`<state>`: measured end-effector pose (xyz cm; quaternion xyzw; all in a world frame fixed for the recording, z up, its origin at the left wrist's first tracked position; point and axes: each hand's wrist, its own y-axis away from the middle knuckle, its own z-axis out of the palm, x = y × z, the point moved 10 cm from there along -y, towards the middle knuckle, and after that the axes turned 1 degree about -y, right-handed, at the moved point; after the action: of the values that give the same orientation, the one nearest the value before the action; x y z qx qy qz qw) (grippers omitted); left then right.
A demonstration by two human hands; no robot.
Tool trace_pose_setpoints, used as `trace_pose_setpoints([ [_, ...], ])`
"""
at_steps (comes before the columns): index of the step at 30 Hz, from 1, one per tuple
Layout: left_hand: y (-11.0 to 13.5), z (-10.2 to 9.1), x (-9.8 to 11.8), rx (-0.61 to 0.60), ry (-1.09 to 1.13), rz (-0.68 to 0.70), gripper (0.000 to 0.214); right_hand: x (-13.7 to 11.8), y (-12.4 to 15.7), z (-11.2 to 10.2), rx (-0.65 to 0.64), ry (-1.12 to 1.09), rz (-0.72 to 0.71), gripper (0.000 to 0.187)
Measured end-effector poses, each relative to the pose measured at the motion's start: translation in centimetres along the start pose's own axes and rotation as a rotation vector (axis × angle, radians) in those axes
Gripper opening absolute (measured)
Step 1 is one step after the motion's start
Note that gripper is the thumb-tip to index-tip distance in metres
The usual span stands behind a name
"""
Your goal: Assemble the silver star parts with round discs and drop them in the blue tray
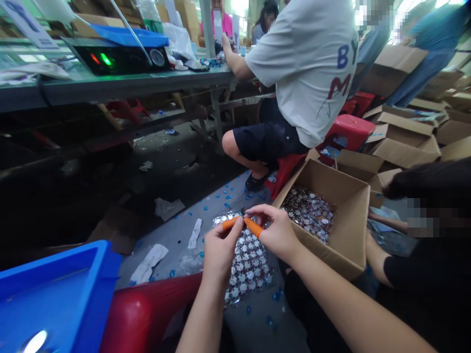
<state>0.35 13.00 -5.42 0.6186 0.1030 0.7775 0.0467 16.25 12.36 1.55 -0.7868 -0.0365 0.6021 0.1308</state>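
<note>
My left hand [220, 247] and my right hand [276, 230] meet at centre frame, each with an orange finger cot on a fingertip. Together they pinch a tiny dark piece [243, 212] between thumbs and forefingers. Just below the hands a pile of small silvery patterned pieces [248, 264] lies on the grey floor. To the right stands an open cardboard box [353, 211] holding several more of the same silvery pieces [309, 211].
A blue plastic bin [55, 299] and a red stool [147, 314] sit at lower left. A person in a white shirt [312, 63] sits on a red stool ahead at a green workbench [110, 83]. Another person's dark head [434, 196] is at right. Cardboard boxes [405, 142] fill the right.
</note>
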Motion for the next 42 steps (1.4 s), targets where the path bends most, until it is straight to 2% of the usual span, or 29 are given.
trace_pose_setpoints([
  [6,-0.2,-0.4,-0.8,0.011,0.059,-0.012,0.035,-0.4,0.0,0.4,-0.038,0.048,-0.05,0.017],
  [15,0.2,-0.9,0.6,0.109,-0.047,0.066,0.032,-0.2,0.1,0.8,-0.04,0.044,-0.067,0.013],
  [23,0.2,-1.0,1.2,0.121,-0.135,0.106,0.03,0.6,0.1,0.8,-0.01,-0.047,0.028,0.014],
  [26,0.1,-0.8,1.2,0.087,-0.129,0.112,0.031,0.8,0.0,0.6,0.009,-0.054,0.032,0.014],
  [30,0.1,-0.5,1.1,0.051,-0.135,0.121,0.032,0.9,-0.1,0.4,0.008,-0.053,0.018,0.014],
  [37,0.3,-0.8,1.7,0.094,-0.288,0.189,0.031,0.1,0.0,0.6,-0.009,0.029,-0.041,0.011],
  [42,0.5,-1.0,1.9,0.118,-0.276,0.188,0.025,-0.4,0.2,0.7,-0.019,0.044,-0.073,0.011],
])
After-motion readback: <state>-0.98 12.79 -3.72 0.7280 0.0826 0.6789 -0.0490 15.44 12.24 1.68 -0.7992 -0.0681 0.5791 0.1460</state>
